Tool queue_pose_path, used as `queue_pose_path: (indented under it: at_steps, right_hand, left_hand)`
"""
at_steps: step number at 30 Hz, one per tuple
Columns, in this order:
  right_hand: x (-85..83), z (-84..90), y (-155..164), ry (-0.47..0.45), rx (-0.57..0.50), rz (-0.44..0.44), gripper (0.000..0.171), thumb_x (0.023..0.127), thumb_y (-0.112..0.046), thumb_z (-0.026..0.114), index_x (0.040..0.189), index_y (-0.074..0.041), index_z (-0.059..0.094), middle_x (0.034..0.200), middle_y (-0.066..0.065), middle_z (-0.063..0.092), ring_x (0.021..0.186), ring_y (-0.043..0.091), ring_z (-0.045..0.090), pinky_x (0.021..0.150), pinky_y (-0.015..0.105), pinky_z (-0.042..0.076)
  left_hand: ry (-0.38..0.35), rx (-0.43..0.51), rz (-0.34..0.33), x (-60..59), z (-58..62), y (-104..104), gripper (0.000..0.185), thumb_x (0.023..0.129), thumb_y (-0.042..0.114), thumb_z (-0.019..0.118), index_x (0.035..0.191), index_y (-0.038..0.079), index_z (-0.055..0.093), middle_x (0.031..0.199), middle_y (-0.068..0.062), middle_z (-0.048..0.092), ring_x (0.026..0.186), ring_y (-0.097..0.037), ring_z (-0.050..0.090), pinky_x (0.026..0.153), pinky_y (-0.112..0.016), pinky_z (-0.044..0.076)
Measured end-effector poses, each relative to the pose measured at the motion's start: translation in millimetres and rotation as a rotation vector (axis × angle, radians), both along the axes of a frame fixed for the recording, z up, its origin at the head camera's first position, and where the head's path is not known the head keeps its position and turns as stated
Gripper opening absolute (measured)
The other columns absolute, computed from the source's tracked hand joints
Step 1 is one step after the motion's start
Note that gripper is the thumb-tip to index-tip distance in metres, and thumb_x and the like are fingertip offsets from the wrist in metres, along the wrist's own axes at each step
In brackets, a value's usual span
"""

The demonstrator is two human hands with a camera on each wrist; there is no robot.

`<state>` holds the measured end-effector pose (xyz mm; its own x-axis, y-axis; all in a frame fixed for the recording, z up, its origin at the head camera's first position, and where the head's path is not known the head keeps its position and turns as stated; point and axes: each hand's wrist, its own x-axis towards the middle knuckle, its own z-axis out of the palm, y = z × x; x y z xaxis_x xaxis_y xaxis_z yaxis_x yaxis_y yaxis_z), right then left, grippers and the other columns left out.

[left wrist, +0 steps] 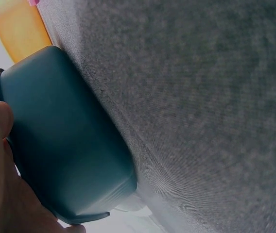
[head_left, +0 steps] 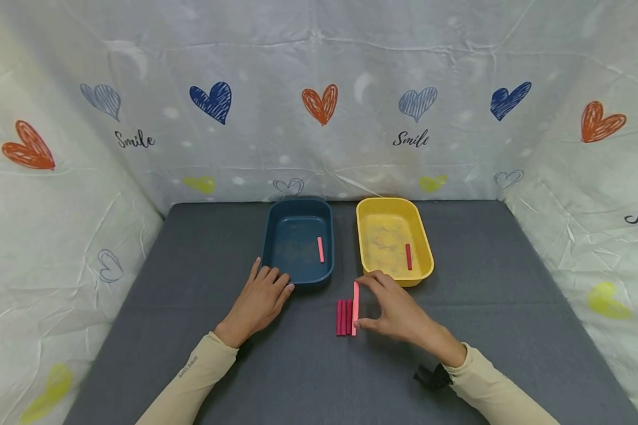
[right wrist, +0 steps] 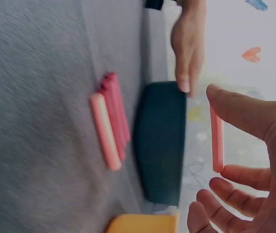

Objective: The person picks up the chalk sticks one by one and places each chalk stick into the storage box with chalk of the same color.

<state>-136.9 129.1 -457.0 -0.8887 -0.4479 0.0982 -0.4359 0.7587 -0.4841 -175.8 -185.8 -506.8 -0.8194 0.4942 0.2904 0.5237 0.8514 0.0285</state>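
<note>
My right hand pinches a light pink stick lengthwise, thumb at one end and a fingertip at the other, clear of the table in the right wrist view. Beneath it, a second light pink stick lies beside 3 dark red sticks in a row on the table. My left hand rests with its fingers on the near left corner of the blue tray, thumb at the rim in the left wrist view. One pink stick lies inside that tray.
Right of the blue tray stands a yellow tray with one dark red stick in it. Both trays sit at the back of the dark grey table. White printed cloth hangs behind and on both sides.
</note>
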Motion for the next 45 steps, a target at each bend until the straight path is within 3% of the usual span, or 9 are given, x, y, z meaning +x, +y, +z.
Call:
queue_pose_path:
  at_steps: [16, 25, 36, 45]
  right_hand:
    - [-30.8, 34.9, -5.2, 0.063, -0.085, 0.079, 0.079, 0.071, -0.040, 0.088, 0.136, -0.015, 0.052, 0.131, 0.003, 0.052, 0.120, 0.020, 0.052, 0.102, 0.041, 0.050]
    - [-38.8, 52.0, -18.5, 0.091, -0.110, 0.064, 0.081, 0.070, -0.044, 0.087, 0.138, -0.017, 0.051, 0.135, 0.001, 0.051, 0.118, 0.019, 0.051, 0.100, 0.042, 0.050]
    - [-64.4, 62.5, -39.2, 0.153, -0.098, 0.077, 0.080, 0.072, -0.042, 0.087, 0.138, -0.014, 0.051, 0.134, 0.004, 0.051, 0.117, 0.020, 0.052, 0.100, 0.040, 0.050]
    - [-85.8, 67.4, -57.0, 0.116, -0.109, 0.077, 0.080, 0.073, -0.043, 0.086, 0.139, -0.015, 0.051, 0.137, 0.006, 0.050, 0.115, 0.023, 0.057, 0.095, 0.039, 0.054]
  left_hand:
    - [-0.003, 0.004, -0.002, 1.3, 0.8, -0.9, 0.024, 0.104, 0.033, 0.047, 0.101, 0.013, 0.060, 0.097, -0.009, 0.059, 0.100, -0.030, 0.054, 0.117, -0.062, 0.023]
    - [0.006, -0.002, 0.003, 1.7, -1.0, -1.0, 0.024, 0.104, 0.033, 0.047, 0.101, 0.013, 0.060, 0.098, -0.008, 0.059, 0.100, -0.029, 0.054, 0.117, -0.062, 0.024]
    - [0.014, -0.017, 0.001, 1.4, 1.7, 0.5, 0.024, 0.104, 0.033, 0.047, 0.101, 0.013, 0.060, 0.097, -0.009, 0.059, 0.100, -0.030, 0.054, 0.116, -0.062, 0.025]
    - [0.025, -0.016, 0.003, 2.1, 1.0, -0.9, 0.024, 0.103, 0.032, 0.050, 0.104, 0.011, 0.062, 0.098, -0.010, 0.059, 0.099, -0.031, 0.054, 0.116, -0.063, 0.026]
